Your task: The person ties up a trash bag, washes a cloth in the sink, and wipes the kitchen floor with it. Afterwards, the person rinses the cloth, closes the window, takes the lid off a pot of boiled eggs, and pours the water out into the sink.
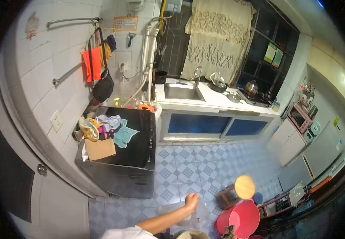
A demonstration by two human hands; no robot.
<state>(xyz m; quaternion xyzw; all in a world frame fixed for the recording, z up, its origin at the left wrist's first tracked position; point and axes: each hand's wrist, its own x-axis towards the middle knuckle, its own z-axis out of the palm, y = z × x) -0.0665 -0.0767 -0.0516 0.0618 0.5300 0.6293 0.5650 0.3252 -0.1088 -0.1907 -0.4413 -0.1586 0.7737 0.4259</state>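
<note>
Black washing machine (140, 135), steel sink (183, 93), patterned curtain (216, 40)

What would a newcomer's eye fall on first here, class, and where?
Probably the bright pink tub on the blue tiled floor at lower right, beside a round wooden stool. Next, perhaps, the orange cloth hanging on the left wall and the clothes heaped on the dark washing machine. The left hand makes a fist at bottom centre.
</note>
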